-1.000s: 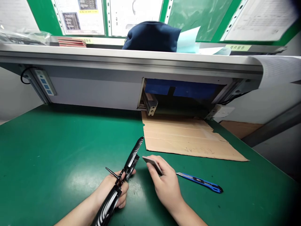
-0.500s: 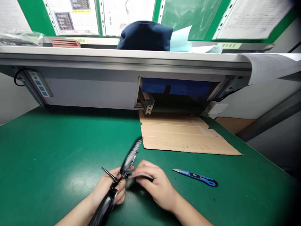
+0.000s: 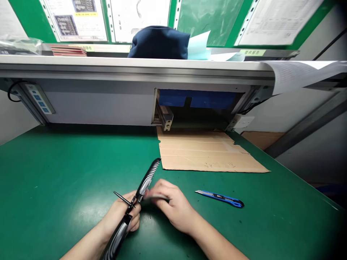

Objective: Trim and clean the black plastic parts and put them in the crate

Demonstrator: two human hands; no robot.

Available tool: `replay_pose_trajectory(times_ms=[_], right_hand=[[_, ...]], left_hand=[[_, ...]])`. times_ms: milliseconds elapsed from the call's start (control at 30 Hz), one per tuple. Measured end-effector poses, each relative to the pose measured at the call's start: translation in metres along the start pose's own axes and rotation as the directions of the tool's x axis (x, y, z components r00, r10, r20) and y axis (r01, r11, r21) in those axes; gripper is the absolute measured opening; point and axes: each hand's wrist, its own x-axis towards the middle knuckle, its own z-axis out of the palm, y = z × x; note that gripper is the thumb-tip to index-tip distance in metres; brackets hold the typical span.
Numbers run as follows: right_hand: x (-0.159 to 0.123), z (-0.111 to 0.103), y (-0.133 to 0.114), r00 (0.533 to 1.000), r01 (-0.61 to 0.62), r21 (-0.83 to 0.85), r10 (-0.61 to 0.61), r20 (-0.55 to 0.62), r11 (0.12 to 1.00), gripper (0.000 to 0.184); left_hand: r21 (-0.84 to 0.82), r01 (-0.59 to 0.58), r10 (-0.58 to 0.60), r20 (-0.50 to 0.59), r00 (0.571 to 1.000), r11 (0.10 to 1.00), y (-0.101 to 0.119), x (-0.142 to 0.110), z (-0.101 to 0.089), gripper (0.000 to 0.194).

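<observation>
Black striped part (image 3: pixel 148 178) slants above the near middle of the green table (image 3: pixel 67 162), its far end close to the cardboard (image 3: pixel 206 155). The left hand (image 3: pixel 123 209) closes around its middle, where 1 thin black rod (image 3: pixel 121 197) sticks out to the left. Just right of it, the right hand (image 3: pixel 176 206) pinches 1 thin grey piece (image 3: pixel 159 197); blur hides whether that piece touches the part. Farther right, 1 blue knife (image 3: pixel 221 198) lies with its blade out, near the flat cardboard.

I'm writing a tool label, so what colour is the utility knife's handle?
The utility knife has a blue and black handle, clearest in the head view.
</observation>
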Motion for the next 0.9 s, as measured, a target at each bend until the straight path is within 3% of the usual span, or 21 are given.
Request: replay_pose_trajectory(times_ms=[67,100,200,300,367,433,500,567,667,767,833,900], right_hand=[[-0.002,-0.005,-0.005,0.976,-0.002,-0.05,0.013,0.216,0.999,0.021],[-0.004,-0.009,-0.008,0.968,0.01,-0.11,0.019,0.252,0.994,0.023],[-0.007,-0.021,-0.011,0.989,-0.001,-0.417,0.062,0.133,0.909,0.036],[-0.012,-0.035,-0.008,0.988,-0.051,-0.59,0.126,0.087,0.806,0.065],[-0.015,-0.044,-0.01,0.996,-0.064,-0.585,0.092,0.018,0.809,0.049],[-0.017,-0.049,-0.02,0.994,-0.043,-0.56,-0.022,-0.11,0.828,0.022],[-0.019,-0.048,-0.038,0.982,0.034,-0.58,-0.136,-0.133,0.814,0.018],[-0.022,-0.04,-0.058,0.983,0.146,-0.643,-0.182,0.011,0.752,0.026],[-0.027,-0.017,-0.075,0.965,0.255,-0.752,-0.112,0.237,0.607,0.048],[-0.035,0.004,-0.074,0.961,0.22,-0.831,0.033,0.274,0.512,0.035],[-0.043,0.011,-0.07,0.963,0.194,-0.817,0.056,0.265,0.544,0.022],[-0.051,0.014,-0.067,0.978,0.162,-0.765,0.002,0.209,0.623,0.022]], left_hand=[[-0.002,-0.059,0.059,0.004,0.998,0.998,0.011,0.0,-0.003,0.031],[0.01,-0.097,0.097,0.018,0.995,0.995,0.018,-0.001,-0.003,0.036],[0.187,-0.21,0.207,0.035,0.978,0.96,0.042,-0.011,0.005,0.046],[0.551,-0.141,0.223,-0.086,0.971,0.823,0.063,-0.027,0.02,0.055],[0.782,-0.052,0.228,-0.116,0.967,0.621,0.071,-0.038,0.032,0.055],[0.938,0.03,0.204,-0.106,0.973,0.345,0.073,-0.049,0.045,0.053],[0.989,0.123,0.14,-0.133,0.981,0.078,0.068,-0.058,0.061,0.055],[0.98,0.145,0.073,-0.136,0.988,-0.135,0.06,-0.066,0.08,0.059],[0.929,0.055,0.017,-0.053,0.998,-0.366,0.048,-0.073,0.104,0.068],[0.891,0.013,0.018,-0.005,1.0,-0.453,0.035,-0.077,0.111,0.075],[0.914,-0.055,0.059,0.086,0.995,-0.401,0.025,-0.079,0.106,0.071],[0.952,-0.14,0.154,0.186,0.97,-0.273,0.014,-0.083,0.1,0.053]])
